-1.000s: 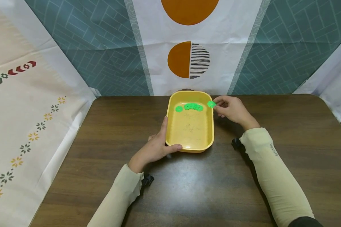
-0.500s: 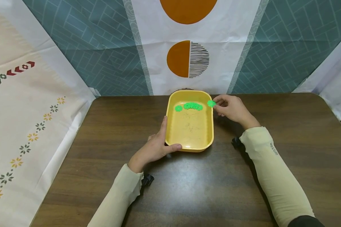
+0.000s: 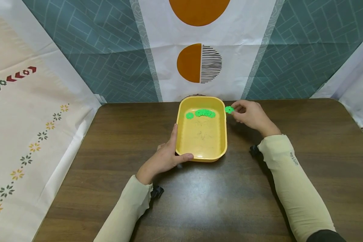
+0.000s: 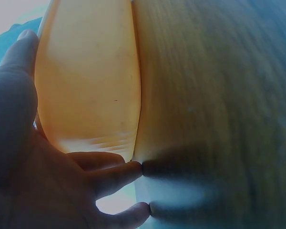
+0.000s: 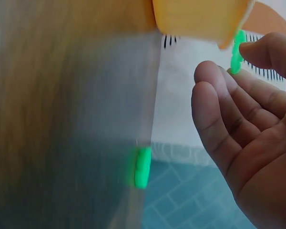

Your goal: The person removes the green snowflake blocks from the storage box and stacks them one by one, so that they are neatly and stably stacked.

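One cream cloth (image 3: 45, 107) printed with small flowers hangs at the far left, beside the brown table (image 3: 121, 134). A pale sleeve (image 3: 127, 205) leads to the left hand (image 3: 163, 158), its fingers fairly straight and spread, braced against the near-left corner of the yellow tray (image 3: 201, 143). Inside, at the far end, lies a lone green disc (image 3: 189, 115), then a cluster of green discs (image 3: 205, 113), some overlapping. Close behind the tray stands a patterned backdrop (image 3: 239, 64). The tray's right wall stands between that cluster and the held disc (image 3: 229, 109), which the right hand (image 3: 251, 116) pinches just beside the rim; whether it touches the rim I cannot tell. The right wrist view shows another green piece (image 5: 142, 167) on the table, near its far edge. Rightmost, a second sleeve (image 3: 293, 181) crosses the table.
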The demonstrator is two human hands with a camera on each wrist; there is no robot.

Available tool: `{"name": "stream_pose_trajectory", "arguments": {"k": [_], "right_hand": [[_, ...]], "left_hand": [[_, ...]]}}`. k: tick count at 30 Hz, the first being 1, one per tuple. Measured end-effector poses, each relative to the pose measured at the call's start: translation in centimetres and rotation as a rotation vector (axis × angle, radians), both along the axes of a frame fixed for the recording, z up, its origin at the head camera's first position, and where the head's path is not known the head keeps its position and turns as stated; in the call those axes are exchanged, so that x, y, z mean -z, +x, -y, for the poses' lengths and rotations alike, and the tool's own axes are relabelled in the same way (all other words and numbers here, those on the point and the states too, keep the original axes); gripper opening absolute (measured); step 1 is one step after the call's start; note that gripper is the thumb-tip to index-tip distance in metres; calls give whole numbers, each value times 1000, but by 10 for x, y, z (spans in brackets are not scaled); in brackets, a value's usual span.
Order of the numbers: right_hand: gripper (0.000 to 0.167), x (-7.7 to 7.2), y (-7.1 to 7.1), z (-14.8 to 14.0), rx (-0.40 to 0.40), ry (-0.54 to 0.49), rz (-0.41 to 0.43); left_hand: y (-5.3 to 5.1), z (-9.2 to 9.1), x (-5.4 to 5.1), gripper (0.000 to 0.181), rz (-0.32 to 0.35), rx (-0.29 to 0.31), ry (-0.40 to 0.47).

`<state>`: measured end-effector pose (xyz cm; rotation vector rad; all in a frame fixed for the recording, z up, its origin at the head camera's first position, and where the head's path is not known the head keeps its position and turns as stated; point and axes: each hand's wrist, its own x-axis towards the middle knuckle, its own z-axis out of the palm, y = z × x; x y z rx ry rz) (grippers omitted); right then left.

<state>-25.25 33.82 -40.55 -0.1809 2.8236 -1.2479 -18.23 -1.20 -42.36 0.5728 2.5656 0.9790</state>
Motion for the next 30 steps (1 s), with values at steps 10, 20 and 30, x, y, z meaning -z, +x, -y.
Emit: {"name": "stream_pose_trajectory", "arguments": {"k": [10, 20, 30], "right_hand": [[37, 9, 2, -45, 91, 82, 73], [40, 25, 1, -68, 156, 33, 108], [36, 34, -3, -69, 156, 66, 80]], "left_hand": [[-1, 0, 2, 121, 2, 7, -8], [0, 1, 2, 121, -1, 7, -26], [1, 1, 0, 122, 4, 2, -18]]}}
